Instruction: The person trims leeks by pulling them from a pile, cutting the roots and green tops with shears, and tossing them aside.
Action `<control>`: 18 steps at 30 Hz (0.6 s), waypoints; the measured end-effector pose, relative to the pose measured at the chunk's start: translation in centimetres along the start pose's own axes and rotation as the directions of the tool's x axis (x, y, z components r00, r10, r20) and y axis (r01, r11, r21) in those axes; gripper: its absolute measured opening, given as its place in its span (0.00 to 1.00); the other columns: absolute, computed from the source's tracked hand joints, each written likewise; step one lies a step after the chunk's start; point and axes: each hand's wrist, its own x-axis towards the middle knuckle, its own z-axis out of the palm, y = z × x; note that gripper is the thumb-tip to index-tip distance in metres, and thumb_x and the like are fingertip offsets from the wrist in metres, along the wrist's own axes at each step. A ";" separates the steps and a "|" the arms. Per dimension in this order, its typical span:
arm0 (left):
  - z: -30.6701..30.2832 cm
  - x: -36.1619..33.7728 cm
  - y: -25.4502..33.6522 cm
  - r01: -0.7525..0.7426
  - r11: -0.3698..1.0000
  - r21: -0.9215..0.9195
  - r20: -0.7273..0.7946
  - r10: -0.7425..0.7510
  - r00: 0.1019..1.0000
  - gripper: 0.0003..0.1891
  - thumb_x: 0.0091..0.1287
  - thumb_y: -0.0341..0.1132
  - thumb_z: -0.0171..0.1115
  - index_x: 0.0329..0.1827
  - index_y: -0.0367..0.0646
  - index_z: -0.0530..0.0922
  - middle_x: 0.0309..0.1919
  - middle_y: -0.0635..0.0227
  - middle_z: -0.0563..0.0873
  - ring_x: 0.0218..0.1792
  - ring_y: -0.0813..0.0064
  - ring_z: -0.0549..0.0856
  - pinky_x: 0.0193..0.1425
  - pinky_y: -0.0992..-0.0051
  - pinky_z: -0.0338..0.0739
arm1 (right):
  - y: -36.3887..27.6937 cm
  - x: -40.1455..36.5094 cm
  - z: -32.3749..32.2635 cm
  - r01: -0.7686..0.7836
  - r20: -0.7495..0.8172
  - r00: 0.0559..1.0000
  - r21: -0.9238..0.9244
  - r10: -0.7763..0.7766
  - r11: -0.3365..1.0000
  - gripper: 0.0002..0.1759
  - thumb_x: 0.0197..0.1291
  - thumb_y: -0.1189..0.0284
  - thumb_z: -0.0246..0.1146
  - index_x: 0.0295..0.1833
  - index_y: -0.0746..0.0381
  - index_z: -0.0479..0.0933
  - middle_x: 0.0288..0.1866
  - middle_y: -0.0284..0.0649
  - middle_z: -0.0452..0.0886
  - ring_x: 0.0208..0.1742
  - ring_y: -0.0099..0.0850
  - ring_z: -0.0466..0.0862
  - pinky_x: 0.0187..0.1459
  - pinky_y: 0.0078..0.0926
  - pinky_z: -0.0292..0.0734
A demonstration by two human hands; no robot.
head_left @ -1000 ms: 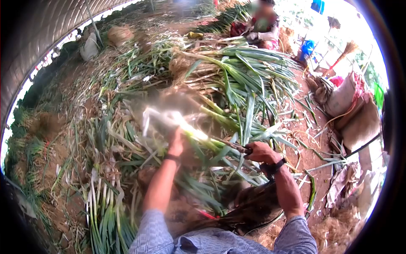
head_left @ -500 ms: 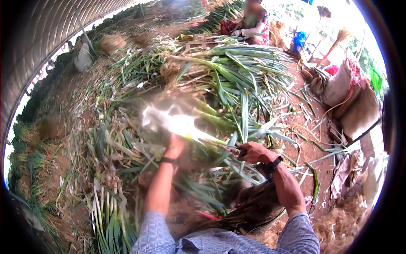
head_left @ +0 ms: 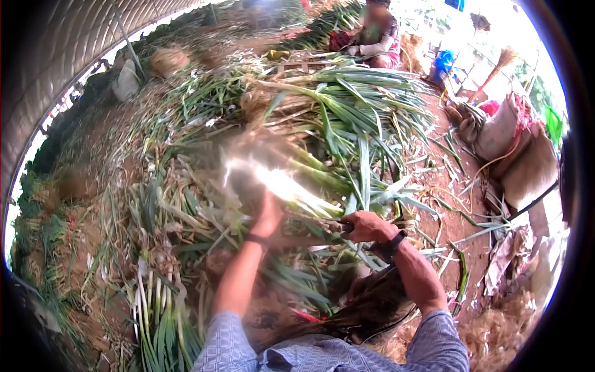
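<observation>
The white ends of the green-onion stalks (head_left: 273, 180) at frame centre smear into a bright blur. The left hand (head_left: 269, 217) gripping them shows only its back, its fingers hidden. The right hand (head_left: 367, 226) closes on a dark stub (head_left: 343, 226) too small to identify. At the top edge a seated person (head_left: 378, 37) is blurred and cut off. Both sleeves (head_left: 229, 347) run off the bottom.

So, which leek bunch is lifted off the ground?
The blurred middle bunch, gripped at its white end by the left hand, right hand at its leaves; other bunches lie flat.
</observation>
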 end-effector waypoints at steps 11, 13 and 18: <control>-3.1 0.6 -3.7 -0.067 0.974 -0.216 -0.163 0.032 0.986 0.35 0.74 0.63 0.49 0.72 0.44 0.68 0.64 0.63 0.79 0.63 0.64 0.78 0.65 0.60 0.75 | 4.3 0.9 -1.3 -0.224 0.114 0.969 0.035 0.219 0.974 0.22 0.52 0.56 0.71 0.44 0.62 0.82 0.33 0.42 0.83 0.38 0.32 0.82 0.44 0.37 0.76; -4.0 1.5 -3.8 -0.085 0.978 -0.189 -0.140 0.059 0.988 0.34 0.75 0.62 0.49 0.71 0.43 0.69 0.64 0.62 0.79 0.63 0.63 0.78 0.66 0.60 0.74 | 4.3 0.5 -1.4 -0.233 0.108 0.968 0.056 0.226 0.971 0.21 0.53 0.55 0.71 0.43 0.62 0.83 0.31 0.40 0.83 0.36 0.31 0.81 0.41 0.35 0.75; -9.0 4.9 -7.7 -0.123 0.992 -0.041 -0.299 0.106 0.948 0.22 0.76 0.49 0.52 0.62 0.42 0.75 0.55 0.62 0.83 0.52 0.63 0.84 0.53 0.61 0.82 | 3.9 -1.2 -2.3 -0.273 0.157 0.957 0.202 0.244 0.940 0.21 0.54 0.54 0.72 0.41 0.61 0.83 0.27 0.33 0.80 0.30 0.24 0.78 0.31 0.27 0.69</control>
